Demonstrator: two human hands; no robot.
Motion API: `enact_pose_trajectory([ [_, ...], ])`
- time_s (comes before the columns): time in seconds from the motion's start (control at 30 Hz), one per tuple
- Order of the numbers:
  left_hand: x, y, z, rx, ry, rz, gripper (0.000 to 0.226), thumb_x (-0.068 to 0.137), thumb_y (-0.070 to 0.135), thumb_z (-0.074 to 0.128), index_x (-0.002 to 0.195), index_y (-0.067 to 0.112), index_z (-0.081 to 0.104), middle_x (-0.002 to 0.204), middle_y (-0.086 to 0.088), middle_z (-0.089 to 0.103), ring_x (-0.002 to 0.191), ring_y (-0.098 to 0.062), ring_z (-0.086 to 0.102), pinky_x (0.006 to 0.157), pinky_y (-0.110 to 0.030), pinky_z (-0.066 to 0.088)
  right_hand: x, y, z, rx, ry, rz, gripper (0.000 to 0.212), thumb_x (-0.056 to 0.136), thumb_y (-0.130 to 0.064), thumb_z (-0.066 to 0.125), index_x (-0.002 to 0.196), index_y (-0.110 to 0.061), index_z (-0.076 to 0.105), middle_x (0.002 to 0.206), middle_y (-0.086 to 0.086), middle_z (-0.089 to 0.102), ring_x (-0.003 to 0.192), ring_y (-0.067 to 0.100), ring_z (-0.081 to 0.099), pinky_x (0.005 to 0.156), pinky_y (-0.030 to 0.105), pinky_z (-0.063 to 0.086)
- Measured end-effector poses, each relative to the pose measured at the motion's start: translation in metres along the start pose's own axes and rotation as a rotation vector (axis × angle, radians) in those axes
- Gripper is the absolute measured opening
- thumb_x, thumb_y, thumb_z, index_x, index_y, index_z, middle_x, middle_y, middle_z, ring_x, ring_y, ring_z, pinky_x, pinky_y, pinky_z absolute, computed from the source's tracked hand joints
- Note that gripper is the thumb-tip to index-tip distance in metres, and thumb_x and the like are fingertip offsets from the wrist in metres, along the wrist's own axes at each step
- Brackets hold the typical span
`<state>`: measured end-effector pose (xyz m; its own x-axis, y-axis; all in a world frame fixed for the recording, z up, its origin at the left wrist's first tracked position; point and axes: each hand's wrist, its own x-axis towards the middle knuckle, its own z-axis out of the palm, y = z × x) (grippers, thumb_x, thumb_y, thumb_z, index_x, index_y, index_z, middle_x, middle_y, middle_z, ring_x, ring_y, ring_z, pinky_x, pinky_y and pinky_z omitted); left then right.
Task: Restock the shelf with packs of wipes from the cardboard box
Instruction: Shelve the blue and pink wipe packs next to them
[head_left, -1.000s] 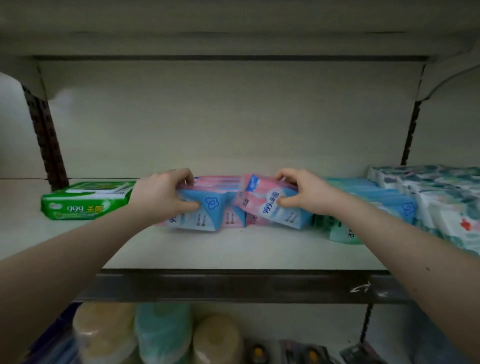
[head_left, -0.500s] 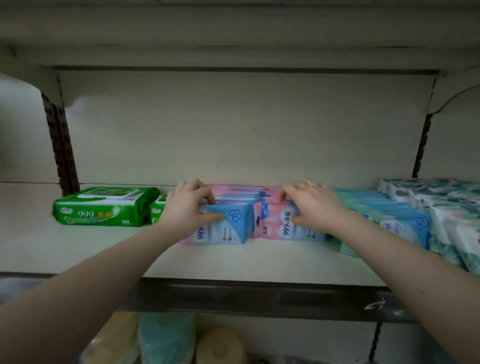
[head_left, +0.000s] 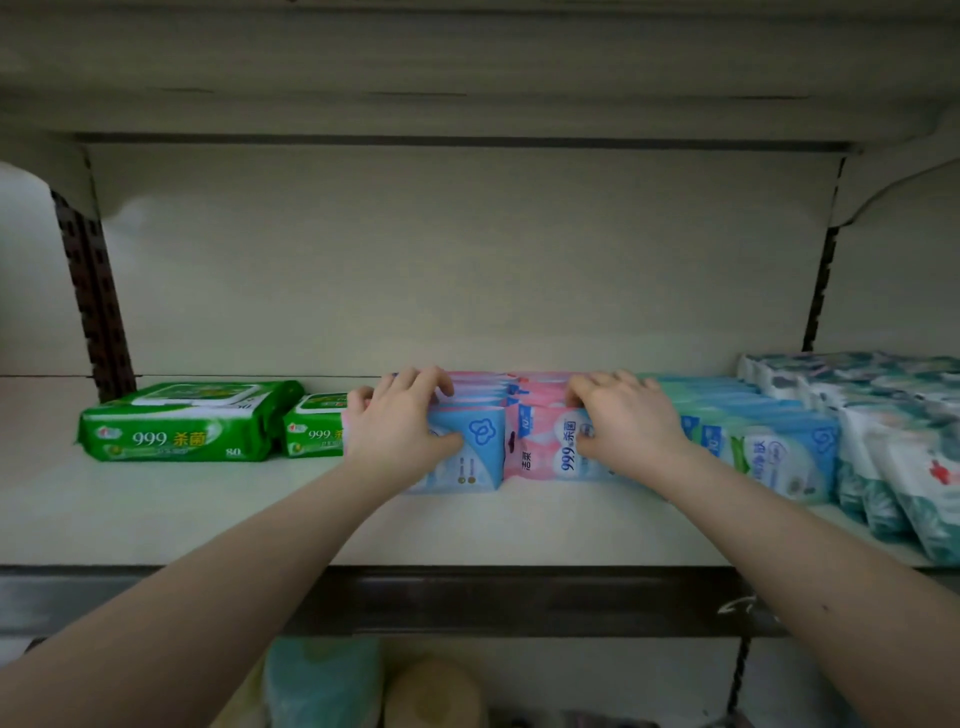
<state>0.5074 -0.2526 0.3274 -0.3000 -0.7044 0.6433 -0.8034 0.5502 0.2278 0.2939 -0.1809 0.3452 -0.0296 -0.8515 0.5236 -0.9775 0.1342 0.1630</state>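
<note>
1. Our left hand (head_left: 400, 431) grips the blue pack (head_left: 480, 441) at the front of its row. The fingers are curled over the top edge and the thumb is pressed to the front face.
2. Our right hand (head_left: 623, 431) holds the pink pack (head_left: 545, 447) the same way, with fingers hooked over the top and the thumb on the printed front.
3. Both packs stand upright near the middle of the shelf (head_left: 208, 514), touching side by side, with more packs lined up behind them.
4. To the left lie a large green pack (head_left: 176, 423) and a small green pack (head_left: 314, 426), the small one just beside our left hand.
5. To the right stand blue-and-green packs (head_left: 769, 452), then white packs (head_left: 909, 467) at the far edge.
</note>
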Motion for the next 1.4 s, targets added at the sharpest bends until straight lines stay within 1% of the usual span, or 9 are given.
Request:
enact_pose_trajectory([
  [0.17, -0.004, 0.017, -0.001, 0.053, 0.014, 0.039, 0.05, 0.071, 0.025, 0.061, 0.117, 0.035, 0.044, 0.118, 0.011, 0.047, 0.115, -0.015, 0.042, 0.09, -0.033, 0.023, -0.003, -0.004, 0.001, -0.023, -0.016, 0.033, 0.043, 0.082, -0.032, 0.059, 0.121, -0.021, 0.044, 0.13, 0.001, 0.049, 0.123, 0.024, 0.041, 0.097, 0.034, 0.032],
  [0.33, -0.01, 0.036, -0.003, -0.044, 0.036, 0.06, 0.053, 0.073, 0.029, 0.064, 0.122, 0.035, 0.043, 0.124, 0.013, 0.045, 0.119, -0.014, 0.038, 0.093, -0.032, 0.021, -0.014, -0.005, -0.014, 0.186, 0.088, 0.102, 0.051, 0.083, -0.04, 0.058, 0.129, -0.024, 0.044, 0.132, 0.002, 0.047, 0.126, 0.023, 0.039, 0.098, 0.033, 0.03],
  [0.57, -0.02, 0.094, 0.004, -0.376, 0.024, 0.153, 0.052, 0.064, 0.045, 0.052, 0.114, 0.032, 0.051, 0.117, 0.013, 0.053, 0.115, -0.012, 0.045, 0.081, -0.027, 0.021, -0.059, 0.014, -0.038, 0.385, 0.225, 0.233, 0.043, 0.088, -0.038, 0.056, 0.127, -0.02, 0.05, 0.13, 0.003, 0.055, 0.124, 0.023, 0.046, 0.1, 0.034, 0.034],
  [0.87, -0.059, 0.234, 0.027, -0.744, -0.072, 0.356, 0.049, 0.061, 0.056, 0.044, 0.104, 0.034, 0.053, 0.103, 0.023, 0.051, 0.112, -0.011, 0.049, 0.084, -0.028, 0.026, -0.157, 0.099, -0.056, 0.568, 0.367, 0.545, 0.032, 0.092, -0.033, 0.052, 0.118, -0.015, 0.056, 0.122, 0.0, 0.06, 0.118, 0.019, 0.052, 0.101, 0.039, 0.04],
  [0.97, -0.075, 0.284, 0.039, -0.921, -0.123, 0.398, 0.034, 0.064, 0.05, 0.052, 0.097, 0.04, 0.048, 0.098, 0.026, 0.052, 0.11, -0.011, 0.051, 0.098, -0.041, 0.036, -0.202, 0.133, -0.062, 0.62, 0.418, 0.64, 0.031, 0.093, -0.034, 0.05, 0.12, -0.019, 0.054, 0.123, -0.005, 0.058, 0.116, 0.011, 0.051, 0.099, 0.034, 0.042],
  [1.07, -0.099, 0.339, 0.057, -1.015, -0.163, 0.479, 0.032, 0.066, 0.047, 0.05, 0.096, 0.039, 0.047, 0.099, 0.019, 0.054, 0.105, -0.015, 0.054, 0.094, -0.05, 0.042, -0.256, 0.172, -0.065, 0.633, 0.443, 0.755, 0.03, 0.094, -0.034, 0.048, 0.12, -0.019, 0.052, 0.121, -0.005, 0.057, 0.11, 0.01, 0.053, 0.094, 0.031, 0.044],
  [1.17, -0.131, 0.389, 0.073, -1.01, -0.22, 0.529, 0.028, 0.071, 0.04, 0.055, 0.097, 0.038, 0.046, 0.1, 0.016, 0.053, 0.104, -0.016, 0.055, 0.093, -0.051, 0.042, -0.311, 0.207, -0.065, 0.58, 0.447, 0.849, 0.03, 0.095, -0.036, 0.047, 0.121, -0.022, 0.052, 0.121, -0.005, 0.058, 0.108, 0.008, 0.053, 0.089, 0.027, 0.045],
  [1.3, -0.17, 0.449, 0.101, -1.065, -0.33, 0.548, 0.024, 0.074, 0.043, 0.052, 0.097, 0.04, 0.045, 0.1, 0.016, 0.051, 0.104, -0.015, 0.054, 0.092, -0.052, 0.043, -0.38, 0.248, -0.062, 0.571, 0.422, 0.961, 0.033, 0.095, -0.039, 0.045, 0.123, -0.021, 0.05, 0.121, -0.004, 0.058, 0.112, 0.013, 0.054, 0.094, 0.038, 0.048],
  [1.4, -0.204, 0.492, 0.117, -1.121, -0.421, 0.541, 0.023, 0.081, 0.039, 0.058, 0.1, 0.038, 0.045, 0.099, 0.02, 0.048, 0.108, -0.012, 0.05, 0.095, -0.044, 0.043, -0.426, 0.275, -0.061, 0.582, 0.411, 1.032, 0.032, 0.095, -0.039, 0.046, 0.122, -0.022, 0.051, 0.118, -0.007, 0.058, 0.109, 0.009, 0.055, 0.091, 0.031, 0.049],
])
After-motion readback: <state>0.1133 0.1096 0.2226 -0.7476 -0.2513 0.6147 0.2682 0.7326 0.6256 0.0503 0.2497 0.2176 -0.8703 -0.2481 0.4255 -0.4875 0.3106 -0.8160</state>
